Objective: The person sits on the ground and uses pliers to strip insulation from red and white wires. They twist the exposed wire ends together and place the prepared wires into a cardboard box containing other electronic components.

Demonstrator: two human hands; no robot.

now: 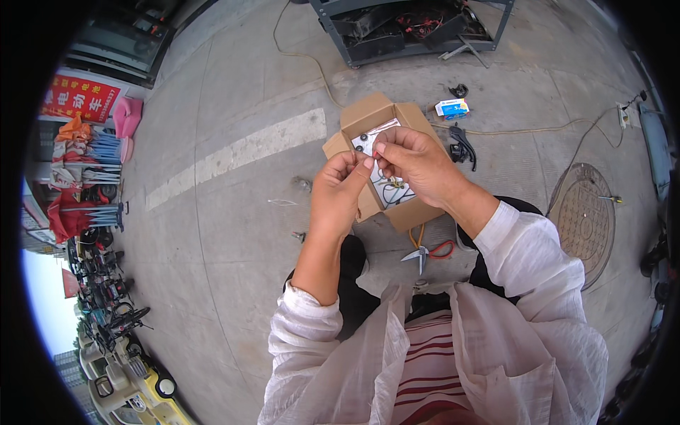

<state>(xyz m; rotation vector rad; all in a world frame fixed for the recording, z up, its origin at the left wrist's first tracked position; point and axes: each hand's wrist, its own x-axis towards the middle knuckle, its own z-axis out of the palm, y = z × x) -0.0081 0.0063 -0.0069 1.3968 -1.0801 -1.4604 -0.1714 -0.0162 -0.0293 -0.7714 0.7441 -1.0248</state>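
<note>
My left hand [347,180] and my right hand [407,159] meet above an open cardboard box [414,218], fingertips pinched close together on something small that I cannot make out. Inside the box are white lining, small round black parts [363,138] and thin cables [392,197], partly hidden by my hands. Scissors [421,255] with orange-red handles lie on the concrete between my feet. Right of the box are a black lever assembly [464,145], a small blue-and-white carton [452,108] and a black part [458,91].
A grey metal rack [418,53] holds dark bins ahead. Folded umbrellas [99,163], bikes [106,297] and a yellow vehicle [156,379] line the left. At right lie a manhole cover [581,219] with a screwdriver [613,200]; cords [538,131] cross the ground.
</note>
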